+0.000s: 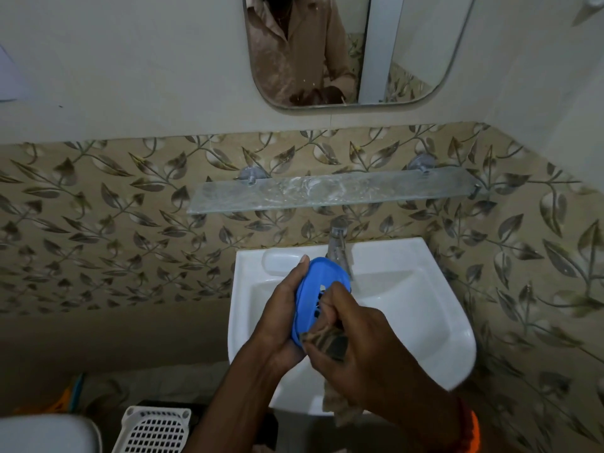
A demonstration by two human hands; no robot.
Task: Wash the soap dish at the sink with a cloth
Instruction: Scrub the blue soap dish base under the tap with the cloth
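Note:
A blue oval soap dish with drain slots is held tilted over the white sink. My left hand cups it from the left and below, fingers reaching its far rim. My right hand is closed on a brown patterned cloth and presses it against the dish's inner face. A tail of the cloth hangs down past the sink's front edge. The chrome tap stands just behind the dish; I cannot tell whether water is running.
A glass shelf is fixed to the leaf-patterned tiles above the tap, and a mirror hangs higher up. A white perforated basket stands on the floor at the lower left, beside a white rounded object.

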